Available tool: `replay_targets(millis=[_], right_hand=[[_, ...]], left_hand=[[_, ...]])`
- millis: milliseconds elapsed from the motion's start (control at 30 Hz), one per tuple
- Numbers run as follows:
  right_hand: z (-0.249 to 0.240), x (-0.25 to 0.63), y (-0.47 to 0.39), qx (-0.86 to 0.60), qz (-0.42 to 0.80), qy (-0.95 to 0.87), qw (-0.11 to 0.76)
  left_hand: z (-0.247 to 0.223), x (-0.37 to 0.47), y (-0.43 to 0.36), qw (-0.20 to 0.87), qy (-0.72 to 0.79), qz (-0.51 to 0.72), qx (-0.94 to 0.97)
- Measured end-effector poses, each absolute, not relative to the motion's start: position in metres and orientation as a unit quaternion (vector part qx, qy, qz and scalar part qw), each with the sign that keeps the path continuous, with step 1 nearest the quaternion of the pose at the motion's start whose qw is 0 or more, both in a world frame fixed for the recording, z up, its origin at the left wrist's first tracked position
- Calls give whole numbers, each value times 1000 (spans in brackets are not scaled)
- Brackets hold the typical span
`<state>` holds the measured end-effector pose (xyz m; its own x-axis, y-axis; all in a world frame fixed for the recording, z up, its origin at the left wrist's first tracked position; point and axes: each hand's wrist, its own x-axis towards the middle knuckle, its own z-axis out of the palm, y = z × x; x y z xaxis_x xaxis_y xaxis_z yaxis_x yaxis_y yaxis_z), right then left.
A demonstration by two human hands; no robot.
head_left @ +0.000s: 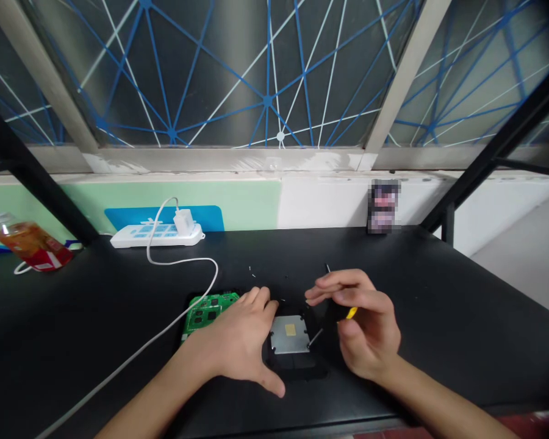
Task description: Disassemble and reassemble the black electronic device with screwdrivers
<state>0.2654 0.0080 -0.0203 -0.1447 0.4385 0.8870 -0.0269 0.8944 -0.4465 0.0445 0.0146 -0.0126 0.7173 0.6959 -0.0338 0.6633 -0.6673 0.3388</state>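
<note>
My left hand (238, 338) lies palm down with its thumb spread. It covers part of a green circuit board (210, 312) and the left side of a dark casing. Within that casing sits a silver metal plate (290, 334) with a small pale yellow square at its middle. My right hand (368, 326) is closed around a screwdriver (351, 313), whose yellow part shows between the fingers. The screwdriver's thin shaft slants down to the plate's lower right corner, where its tip seems to touch. Fingers hide most of the handle.
Tiny screws (252, 272) lie beyond my left hand on the black table (119, 329). A white cable (165, 332) runs from a plugged-in charger on the power strip (158, 235) past the circuit board. A drink bottle (34, 244) stands at far left. A pixelated object (383, 207) leans at the back wall.
</note>
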Motion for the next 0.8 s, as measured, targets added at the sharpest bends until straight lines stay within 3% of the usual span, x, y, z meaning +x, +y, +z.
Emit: replay_targets(millis=[133, 367, 667, 800], right_hand=[[-20, 268, 11, -178, 96, -745, 636], [-24, 264, 7, -150, 229, -704, 655], [-23, 268, 11, -202, 82, -758, 615], [-23, 266, 7, -200, 158, -750, 610]], left_hand=[[-12, 44, 14, 166, 374, 49, 911], [-11, 46, 15, 163, 376, 42, 911], [-12, 46, 15, 163, 375, 40, 912], [-11, 45, 14, 164, 374, 45, 912]])
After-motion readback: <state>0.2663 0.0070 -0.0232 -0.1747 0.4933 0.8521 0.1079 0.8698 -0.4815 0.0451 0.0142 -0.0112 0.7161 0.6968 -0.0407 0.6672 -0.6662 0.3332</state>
